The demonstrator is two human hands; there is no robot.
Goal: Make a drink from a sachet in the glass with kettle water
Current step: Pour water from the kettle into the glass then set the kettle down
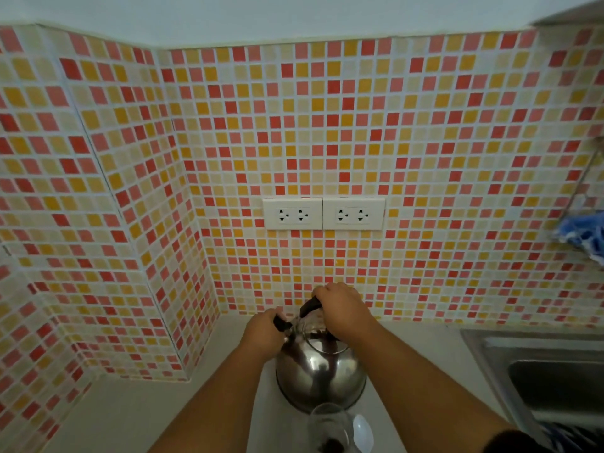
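Observation:
A shiny steel kettle (320,374) stands on the pale counter (130,413) near the tiled back wall. My right hand (343,308) is closed over its black top handle. My left hand (264,331) grips a small black knob at the kettle's upper left, seemingly the lid. In front of the kettle, at the bottom edge of the view, stands a clear glass (328,426) with dark powder in its bottom. A white spoon (362,431) lies just right of the glass. No sachet is visible.
Two white double wall sockets (323,213) sit on the mosaic tiles above the kettle. A steel sink (555,380) lies to the right. A blue cloth (585,233) hangs at the right edge. The tiled wall forms a corner on the left.

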